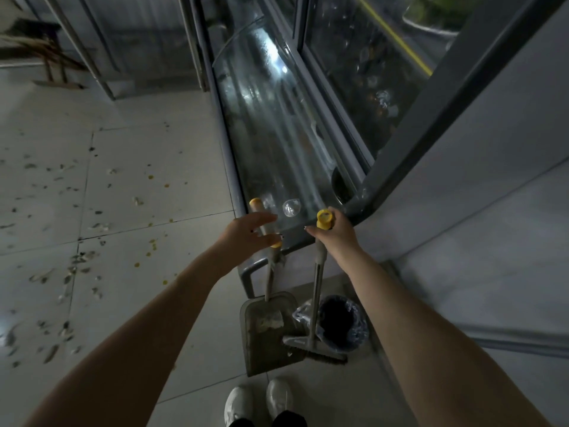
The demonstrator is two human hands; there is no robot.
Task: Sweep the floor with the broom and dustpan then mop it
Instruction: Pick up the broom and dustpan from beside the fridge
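A grey dustpan [271, 331] stands on the floor, its long handle with a yellow tip [256, 202] leaning against a glass display case. My left hand [246, 234] reaches over that handle with fingers spread, not closed round it. Beside it stands a small broom [317, 346] with a grey shaft and yellow cap [324, 218]. My right hand [337, 234] grips the broom's handle just under the cap. Scraps and crumbs [70, 272] litter the white floor tiles on the left.
A curved glass display case [277, 134] runs along the right of the floor. A small lined waste bin [341, 323] sits behind the broom head. A grey wall panel [492, 211] closes off the right. Wooden stool legs [52, 66] stand far left. My white shoes [258, 402] are below.
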